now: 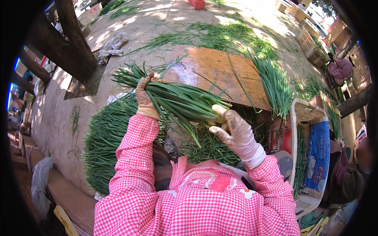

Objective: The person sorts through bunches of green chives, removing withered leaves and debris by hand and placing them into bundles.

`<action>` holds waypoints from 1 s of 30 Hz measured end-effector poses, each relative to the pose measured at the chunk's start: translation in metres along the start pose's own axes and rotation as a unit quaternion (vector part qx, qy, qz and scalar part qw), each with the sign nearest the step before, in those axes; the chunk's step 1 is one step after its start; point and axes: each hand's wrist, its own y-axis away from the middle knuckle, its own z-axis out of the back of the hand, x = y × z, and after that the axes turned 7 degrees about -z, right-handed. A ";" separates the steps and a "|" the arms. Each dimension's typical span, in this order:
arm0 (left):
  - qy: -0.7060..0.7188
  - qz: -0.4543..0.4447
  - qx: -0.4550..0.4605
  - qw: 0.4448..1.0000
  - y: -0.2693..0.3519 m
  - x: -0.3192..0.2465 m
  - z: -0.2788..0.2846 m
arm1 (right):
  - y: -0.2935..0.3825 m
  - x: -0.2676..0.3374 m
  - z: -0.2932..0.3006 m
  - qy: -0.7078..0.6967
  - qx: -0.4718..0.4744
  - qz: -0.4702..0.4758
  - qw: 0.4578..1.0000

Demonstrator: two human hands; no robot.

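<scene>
A bundle of long green leafy stalks, likely garlic chives (180,98), is gripped near one end by my left hand (146,96) in a stained thin glove. My right hand (236,134), gloved too, is at the bundle's other end, thumb and fingers apart; whether it touches the stalks is unclear. Under the bundle's far side is a wooden board (218,70) with a few loose stalks. A looser bunch of stalks (273,85) lies across the board's right edge. Below my left forearm stands a large, dense pile of stalks (109,141).
At right stands a plastic crate (292,174) with greens, beside a red crate (279,138). Leaf scraps (206,147) lie before me, more (212,37) past the board. Tree trunks (68,44) rise at upper left. One person (348,183) is beyond the crate, another (341,69) farther off.
</scene>
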 end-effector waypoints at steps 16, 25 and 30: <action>0.186 0.025 0.138 0.973 -0.005 -0.025 0.008 | 0.042 -0.029 -0.040 -0.164 0.018 -0.001 0.986; 0.119 0.055 0.063 0.989 0.000 -0.005 0.000 | 0.009 -0.027 -0.038 -0.437 0.115 -0.236 0.860; -0.023 -0.008 -0.148 0.989 -0.009 -0.003 0.011 | 0.011 -0.052 -0.008 -0.622 0.015 -0.246 0.744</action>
